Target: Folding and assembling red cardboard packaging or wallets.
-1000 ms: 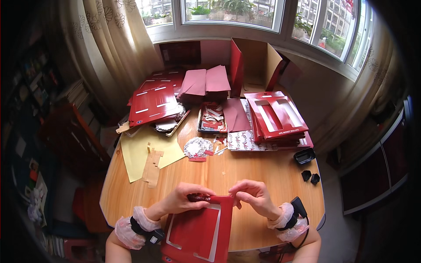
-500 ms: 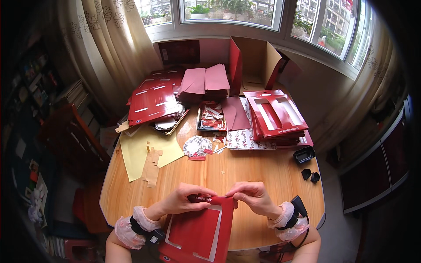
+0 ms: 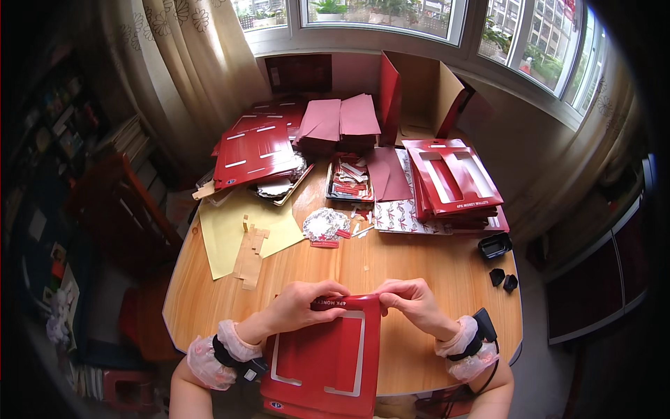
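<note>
A flat red cardboard packaging sleeve (image 3: pixel 314 356) with thin cut-out slots hangs over the table's near edge, slightly tilted. My left hand (image 3: pixel 303 307) is closed on its far edge, thumb on the printed face and fingers behind. At the far right corner, my right hand (image 3: pixel 413 305) pinches the cardboard between thumb and fingertips. Part of the sleeve's left side lies behind my left hand and wrist.
Beyond my hands on the wooden table (image 3: pixel 419 265) lie brown tape strips (image 3: pixel 250 258) on yellow paper (image 3: pixel 213 241), a patterned round cutout (image 3: pixel 324 225), a tray of labels (image 3: pixel 349 183), red sleeve stacks (image 3: pixel 255 152), pink envelopes (image 3: pixel 359 115) and a black tray (image 3: pixel 494 245).
The whole view has shifted a little. Both hands keep their grip at the sleeve's far edge, and the sleeve sits slightly higher in view.
</note>
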